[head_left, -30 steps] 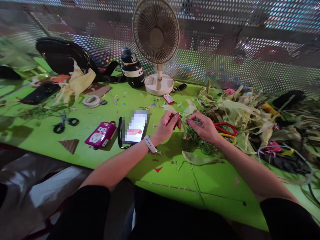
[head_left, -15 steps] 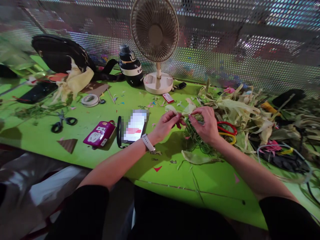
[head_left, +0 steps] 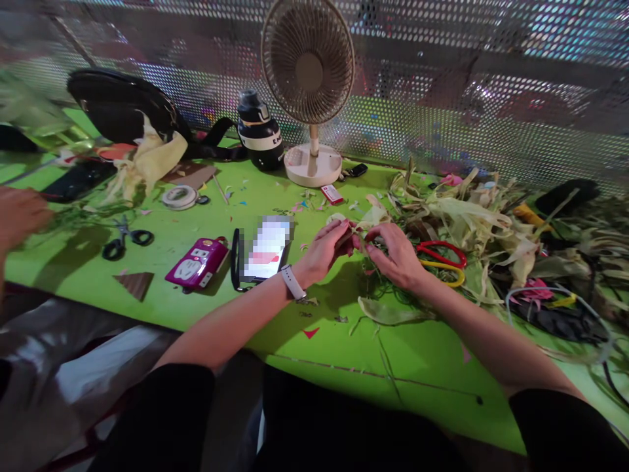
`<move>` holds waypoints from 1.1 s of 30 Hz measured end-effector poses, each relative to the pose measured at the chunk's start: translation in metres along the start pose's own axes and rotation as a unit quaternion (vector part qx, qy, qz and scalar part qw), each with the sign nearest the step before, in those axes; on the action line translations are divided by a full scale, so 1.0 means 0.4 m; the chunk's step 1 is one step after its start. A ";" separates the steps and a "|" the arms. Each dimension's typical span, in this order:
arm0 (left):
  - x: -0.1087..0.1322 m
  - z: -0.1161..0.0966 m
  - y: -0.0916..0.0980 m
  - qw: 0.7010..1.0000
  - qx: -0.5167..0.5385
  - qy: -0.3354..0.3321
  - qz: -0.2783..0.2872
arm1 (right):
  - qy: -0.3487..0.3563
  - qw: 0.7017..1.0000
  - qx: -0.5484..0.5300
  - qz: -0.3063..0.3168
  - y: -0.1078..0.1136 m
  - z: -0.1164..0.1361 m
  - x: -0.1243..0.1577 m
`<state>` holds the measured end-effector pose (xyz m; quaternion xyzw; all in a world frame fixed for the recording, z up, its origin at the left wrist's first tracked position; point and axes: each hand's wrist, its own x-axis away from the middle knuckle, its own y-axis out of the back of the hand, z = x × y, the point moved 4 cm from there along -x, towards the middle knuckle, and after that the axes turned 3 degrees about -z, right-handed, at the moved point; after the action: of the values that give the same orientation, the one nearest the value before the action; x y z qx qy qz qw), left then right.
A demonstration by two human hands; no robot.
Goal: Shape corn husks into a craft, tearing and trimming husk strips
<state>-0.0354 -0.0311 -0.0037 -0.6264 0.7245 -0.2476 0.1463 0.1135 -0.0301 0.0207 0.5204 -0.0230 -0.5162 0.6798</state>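
My left hand (head_left: 325, 252), with a pale watch strap on its wrist, has its fingers closed on a pale corn husk (head_left: 376, 211) above the table. Close beside it, my right hand (head_left: 394, 255) pinches the same husk between thumb and fingers. The exact grip is partly hidden behind the fingers. Beneath the hands lies a tangle of green strands (head_left: 374, 278). Red (head_left: 445, 248) and yellow (head_left: 449, 274) looped handles rest just right of my right hand. Nearer to me is a loose husk piece (head_left: 393, 313) on the green table (head_left: 339, 360).
Dried husks (head_left: 472, 216) are heaped at the right. A fan (head_left: 312, 164) and a black bottle (head_left: 260, 141) stand behind. Leftward lie a phone (head_left: 268, 252), a purple case (head_left: 196, 263), black scissors (head_left: 125, 237) and tape (head_left: 179, 196). Another person's hand (head_left: 22, 216) is at the left edge.
My fingers have shifted on the husk, and my right hand has moved slightly left and lower. Another person's hand has come into view at the left edge.
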 end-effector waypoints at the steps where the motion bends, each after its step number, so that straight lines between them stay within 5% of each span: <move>1: -0.001 0.002 0.001 1.000 0.004 0.005 -0.001 | 0.000 1.000 0.006 -0.004 -0.004 -0.001 0.001; 6: -0.008 0.010 0.007 1.000 0.001 0.024 0.004 | 0.017 0.999 0.007 -0.031 -0.011 0.006 0.002; 12: 0.005 0.004 -0.005 0.996 -0.057 0.037 0.049 | -0.007 0.990 -0.015 -0.137 0.047 0.008 -0.010; 16: 0.024 0.003 -0.027 0.982 -0.133 0.035 0.128 | -0.115 0.977 -0.177 -0.020 0.028 -0.010 -0.024; 19: 0.031 0.011 -0.032 0.972 -0.157 0.055 0.166 | -0.222 0.906 -0.349 0.093 -0.018 -0.014 -0.016; 22: 0.027 0.022 -0.021 0.976 -0.123 0.094 0.153 | -0.271 0.870 -0.409 0.058 -0.030 -0.026 -0.014; 26: 0.009 0.024 -0.005 0.986 -0.054 0.108 0.110 | -0.232 0.930 -0.283 -0.043 0.011 -0.050 -0.021; 29: -0.008 0.011 0.003 0.998 -0.011 0.030 0.055 | -0.147 0.966 -0.106 -0.183 0.070 -0.033 -0.018; 31: -0.012 0.005 0.005 0.999 0.014 -0.019 0.029 | -0.116 0.979 -0.072 -0.151 0.069 -0.009 -0.016; 33: -0.010 0.008 0.001 0.999 0.032 -0.035 0.026 | -0.128 0.985 -0.111 -0.026 0.032 0.010 -0.011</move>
<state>-0.0332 -0.0276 -0.0070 -0.6110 0.7266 -0.2445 0.1976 0.1178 -0.0304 0.0340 0.3720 -0.0387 -0.5955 0.7110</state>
